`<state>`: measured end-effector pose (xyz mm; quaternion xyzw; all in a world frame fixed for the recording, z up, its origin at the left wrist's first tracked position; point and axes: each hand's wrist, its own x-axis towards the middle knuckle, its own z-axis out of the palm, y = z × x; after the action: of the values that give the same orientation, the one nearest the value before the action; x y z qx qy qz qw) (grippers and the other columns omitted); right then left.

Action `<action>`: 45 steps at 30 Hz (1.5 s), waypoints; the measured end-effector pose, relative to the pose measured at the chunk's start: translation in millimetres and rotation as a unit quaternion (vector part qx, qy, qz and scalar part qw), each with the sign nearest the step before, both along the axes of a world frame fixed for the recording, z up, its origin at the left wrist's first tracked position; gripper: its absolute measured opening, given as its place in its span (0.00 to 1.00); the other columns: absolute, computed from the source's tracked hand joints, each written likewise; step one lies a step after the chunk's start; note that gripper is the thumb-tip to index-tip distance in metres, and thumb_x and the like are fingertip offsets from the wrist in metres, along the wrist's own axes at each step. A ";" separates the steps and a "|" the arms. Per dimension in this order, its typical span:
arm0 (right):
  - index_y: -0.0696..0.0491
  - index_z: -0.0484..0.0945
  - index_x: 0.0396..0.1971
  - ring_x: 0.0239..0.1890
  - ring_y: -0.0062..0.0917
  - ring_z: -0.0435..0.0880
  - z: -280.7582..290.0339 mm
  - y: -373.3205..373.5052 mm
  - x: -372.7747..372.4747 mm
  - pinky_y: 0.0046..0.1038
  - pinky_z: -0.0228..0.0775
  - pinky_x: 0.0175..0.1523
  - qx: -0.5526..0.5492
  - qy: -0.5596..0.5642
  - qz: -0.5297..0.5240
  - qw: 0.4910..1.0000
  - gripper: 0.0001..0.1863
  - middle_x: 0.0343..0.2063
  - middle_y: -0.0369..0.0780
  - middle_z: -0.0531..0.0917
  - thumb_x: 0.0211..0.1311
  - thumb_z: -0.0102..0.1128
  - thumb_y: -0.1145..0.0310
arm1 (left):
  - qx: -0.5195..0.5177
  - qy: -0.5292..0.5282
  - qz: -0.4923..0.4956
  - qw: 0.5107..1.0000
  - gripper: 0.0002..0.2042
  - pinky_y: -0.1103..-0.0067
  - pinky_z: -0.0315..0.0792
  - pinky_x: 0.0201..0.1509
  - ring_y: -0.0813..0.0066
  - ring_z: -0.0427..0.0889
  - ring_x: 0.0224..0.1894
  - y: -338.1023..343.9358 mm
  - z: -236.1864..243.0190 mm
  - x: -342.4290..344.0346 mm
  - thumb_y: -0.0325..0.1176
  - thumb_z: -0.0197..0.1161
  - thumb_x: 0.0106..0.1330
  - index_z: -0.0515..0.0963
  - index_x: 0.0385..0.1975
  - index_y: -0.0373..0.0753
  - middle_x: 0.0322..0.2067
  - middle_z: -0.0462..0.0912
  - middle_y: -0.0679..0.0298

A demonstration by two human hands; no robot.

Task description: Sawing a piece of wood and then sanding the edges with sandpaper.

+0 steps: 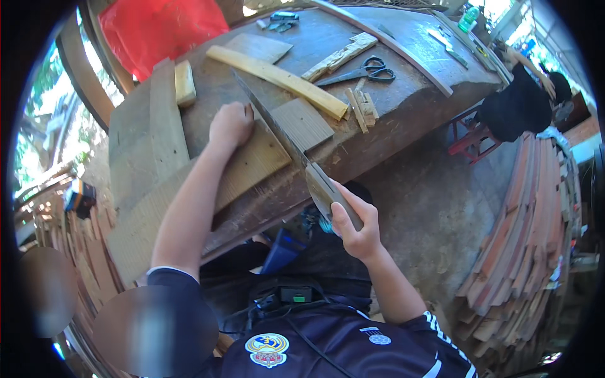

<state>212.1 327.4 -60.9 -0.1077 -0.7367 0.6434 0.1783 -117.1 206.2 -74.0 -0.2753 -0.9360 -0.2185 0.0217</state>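
Note:
My right hand is wrapped round the handle of a handsaw. The saw's long blade points away from me and to the left, crossing the table's near edge. A wide wooden board lies along that edge, left of the blade. Closed at the board's far side, close to the blade, my left hand bears on it; its fingertips are hidden. Right of the blade lies a squarish wooden piece; whether it is still joined to the board, I cannot tell.
On the worktable lie a pale wood strip, scissors, a jagged wood piece and small offcuts. A red sheet hangs behind. Stacked planks stand at right, near another person.

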 end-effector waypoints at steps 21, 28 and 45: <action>0.70 0.73 0.63 0.22 0.11 0.76 -2.5 7.2 -8.9 0.15 0.64 0.26 -0.054 -0.016 -0.029 0.998 0.26 0.34 0.42 0.87 0.69 0.50 0.71 | 0.041 0.017 -0.010 0.999 0.21 0.54 0.76 0.53 0.35 0.82 0.44 4.5 -6.4 -8.8 0.40 0.49 0.72 0.83 0.33 0.28 0.36 0.82 0.35; 0.65 0.73 0.64 0.20 0.09 0.72 0.6 1.0 66.2 0.15 0.62 0.26 -0.054 0.008 -0.032 0.998 0.25 0.32 0.38 0.83 0.71 0.56 0.69 | 0.021 -0.004 -0.001 1.000 0.21 0.53 0.76 0.54 0.35 0.83 0.45 0.9 3.4 -5.2 0.40 0.47 0.73 0.83 0.33 0.28 0.38 0.83 0.35; 0.68 0.80 0.54 0.21 0.18 0.82 -1.6 24.9 -9.7 0.17 0.71 0.27 0.062 0.053 -0.090 0.993 0.16 0.27 0.37 0.78 0.71 0.57 0.76 | 0.036 0.024 -0.006 0.999 0.21 0.53 0.75 0.55 0.36 0.82 0.46 5.5 -1.1 -25.4 0.42 0.49 0.72 0.83 0.35 0.31 0.39 0.83 0.38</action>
<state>202.4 352.3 -62.5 -0.1280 -0.7521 0.5824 0.2805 -142.5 211.6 -75.1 -0.2848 -0.9250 -0.2459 0.0525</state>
